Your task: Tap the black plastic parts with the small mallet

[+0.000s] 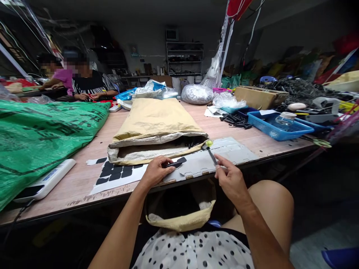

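My left hand [156,172] is closed on a small slim black part [174,164] at the table's front edge. My right hand [230,178] pinches a thin dark tool [211,153] with a yellow-green tip that points up and left toward the sack's mouth. Both hands hover over a flat grey panel [224,154]. Just beyond lies an open tan paper sack [157,125] with black pieces showing inside. A white sheet with black rounded stickers [116,174] lies left of my left hand.
A green woven sack [42,138] and a white scale [45,182] occupy the left. Blue trays [277,127], loose black parts [235,120], a cardboard box [259,97] and plastic bags sit at the right and back. Two people sit at the far left. An open bag [182,213] hangs below the table edge.
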The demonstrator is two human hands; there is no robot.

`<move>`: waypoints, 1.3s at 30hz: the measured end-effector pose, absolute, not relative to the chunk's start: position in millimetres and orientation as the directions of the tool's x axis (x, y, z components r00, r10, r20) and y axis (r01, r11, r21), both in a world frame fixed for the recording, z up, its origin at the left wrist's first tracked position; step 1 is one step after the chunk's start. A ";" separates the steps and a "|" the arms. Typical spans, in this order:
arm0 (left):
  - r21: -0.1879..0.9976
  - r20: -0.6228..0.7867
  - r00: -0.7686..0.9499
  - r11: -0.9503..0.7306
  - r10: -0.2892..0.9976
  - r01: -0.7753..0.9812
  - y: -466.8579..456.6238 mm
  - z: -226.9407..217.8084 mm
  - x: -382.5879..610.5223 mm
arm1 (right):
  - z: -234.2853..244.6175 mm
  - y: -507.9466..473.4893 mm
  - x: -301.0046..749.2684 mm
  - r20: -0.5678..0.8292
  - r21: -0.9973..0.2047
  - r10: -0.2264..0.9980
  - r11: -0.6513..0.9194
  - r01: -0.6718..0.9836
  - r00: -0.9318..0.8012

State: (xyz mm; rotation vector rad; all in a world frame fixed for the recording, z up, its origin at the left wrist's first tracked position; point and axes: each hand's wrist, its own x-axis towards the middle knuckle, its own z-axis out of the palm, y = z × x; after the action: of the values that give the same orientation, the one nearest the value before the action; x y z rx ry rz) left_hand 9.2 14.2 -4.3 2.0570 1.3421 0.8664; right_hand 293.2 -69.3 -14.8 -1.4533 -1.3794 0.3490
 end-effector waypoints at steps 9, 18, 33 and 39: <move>0.733 0.218 0.312 -0.366 0.925 0.573 16.0 -4.9 9.5 | -0.3 -90.4 224.9 0.476 -0.731 0.874 0.457 0.507 -0.101; 0.717 0.238 0.338 -0.399 0.911 0.572 12.4 1.7 11.1 | -13.1 -88.1 211.7 0.484 -0.620 0.865 0.449 0.644 -0.136; 0.707 0.252 0.320 -0.400 0.913 0.583 16.0 -5.4 8.6 | -11.6 -86.1 225.3 0.491 -0.664 0.870 0.412 0.624 -0.052; 0.689 0.224 0.355 -0.405 0.908 0.601 16.1 -1.0 7.9 | -9.5 -80.4 253.0 0.501 -0.628 0.859 0.280 0.726 0.102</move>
State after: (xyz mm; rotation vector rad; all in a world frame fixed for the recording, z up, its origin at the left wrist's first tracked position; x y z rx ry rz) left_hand 7.9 16.1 -1.0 2.1249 1.3090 0.8149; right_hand 253.0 -80.4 -9.5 -1.4764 -1.6517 0.1862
